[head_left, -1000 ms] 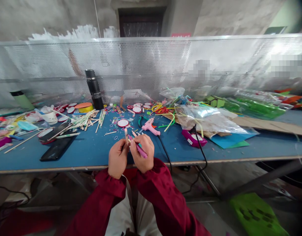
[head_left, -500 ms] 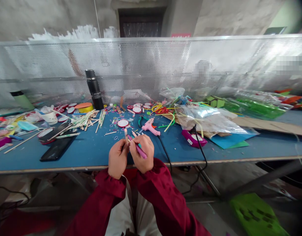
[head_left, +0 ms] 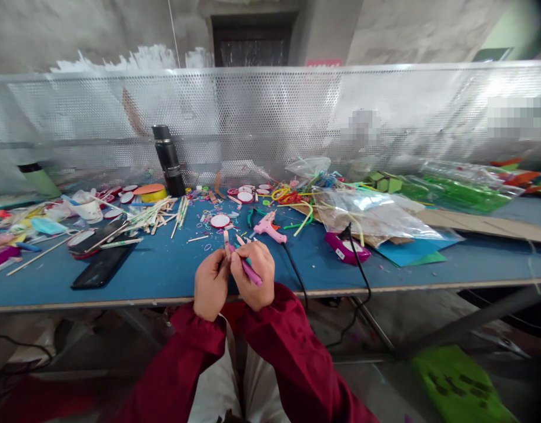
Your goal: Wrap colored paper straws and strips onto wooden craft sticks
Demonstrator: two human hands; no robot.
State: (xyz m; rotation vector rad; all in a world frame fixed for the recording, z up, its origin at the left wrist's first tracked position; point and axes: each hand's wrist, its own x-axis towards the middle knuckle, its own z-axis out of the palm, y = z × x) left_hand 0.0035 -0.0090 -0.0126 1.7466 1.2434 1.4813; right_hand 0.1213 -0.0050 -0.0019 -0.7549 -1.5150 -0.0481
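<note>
Near the front edge of the blue tabletop, my left hand [head_left: 211, 284] pinches a flat wooden craft stick [head_left: 226, 237], which points away from me. Close beside it, my right hand [head_left: 260, 276] is closed around a purple pen-like tool [head_left: 251, 273]; its tip meets the stick or lies very near it. A bit of teal shows by the right fingers, but I cannot tell what it is. Just beyond my hands lie a pink glue gun [head_left: 270, 228] and green-handled pliers [head_left: 251, 218]. A white disc with a red rim [head_left: 220, 221] lies among small coloured scraps.
A black flask [head_left: 169, 164] stands at the back left, near a pile of wooden sticks [head_left: 161, 214]. A black phone [head_left: 100, 271] lies front left. To the right are a purple box [head_left: 347, 249] with a black cable and clear plastic bags [head_left: 376, 214].
My right hand and the purple tool have shifted very slightly to the left. My left hand keeps its pinch on the stick; the table items look unchanged.
</note>
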